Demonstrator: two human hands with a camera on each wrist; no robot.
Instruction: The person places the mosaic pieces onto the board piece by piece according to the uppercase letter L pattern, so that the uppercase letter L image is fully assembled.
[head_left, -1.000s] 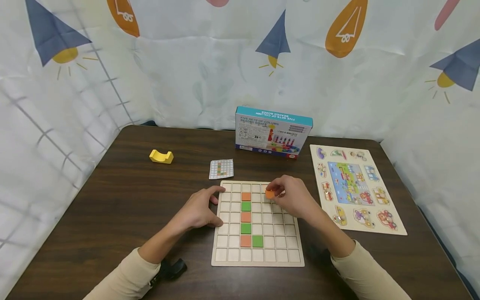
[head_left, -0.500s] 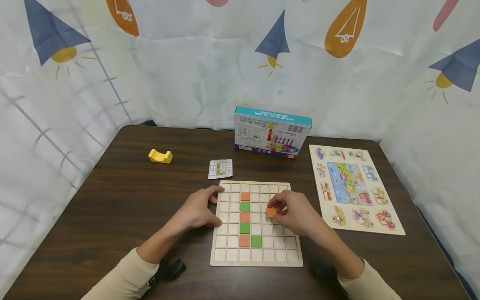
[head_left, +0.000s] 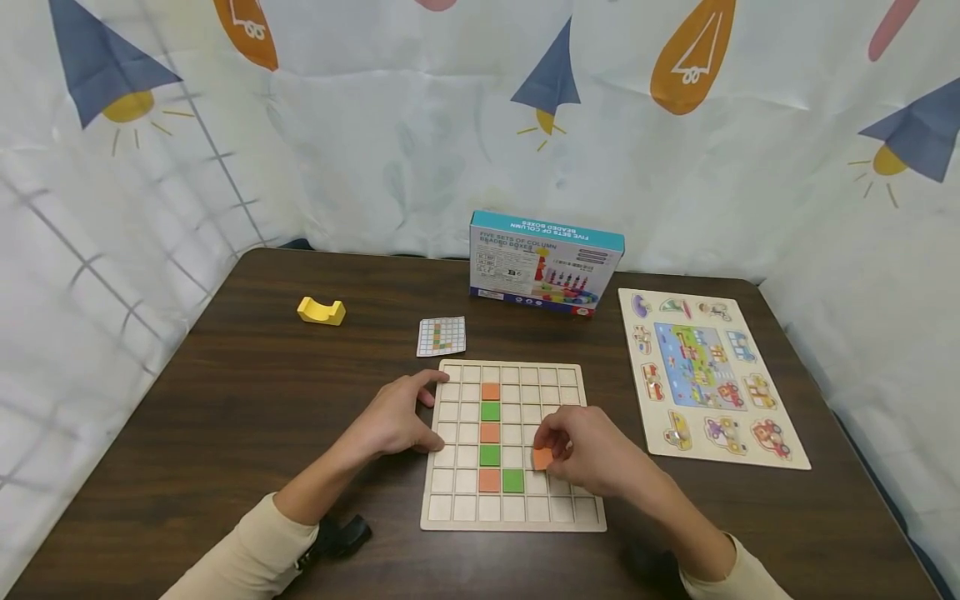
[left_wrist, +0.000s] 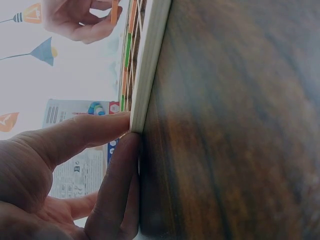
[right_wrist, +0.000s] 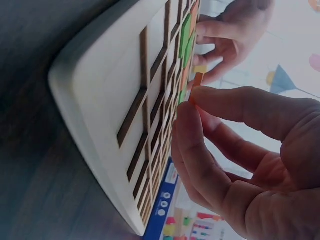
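A wooden grid board (head_left: 450, 505) lies on the table with a column of alternating orange and green tiles. One more green tile (head_left: 513, 481) sits beside the column's lowest orange tile (head_left: 489, 481). My left hand (head_left: 393, 419) rests at the board's left side, thumb and fingertips spread along the edge; the left wrist view shows them touching the board's rim (left_wrist: 150, 65). Over the right half of the grid, my right hand (head_left: 592, 450) pinches an orange square tile (head_left: 541, 459) between thumb and fingers. In the right wrist view this tile (right_wrist: 197, 84) is tilted above the board's surface.
A small pattern card (head_left: 441, 337) lies just behind the board. Farther back stands a toy box (head_left: 543, 265). A picture puzzle board (head_left: 637, 400) is at the right, and a yellow curved block (head_left: 321, 312) at the back left. A patterned curtain (head_left: 360, 150) hangs behind the table.
My right hand has moved toward me over the grid, carrying the orange tile from the upper rows to the lower ones. The left hand stays at the board's edge.
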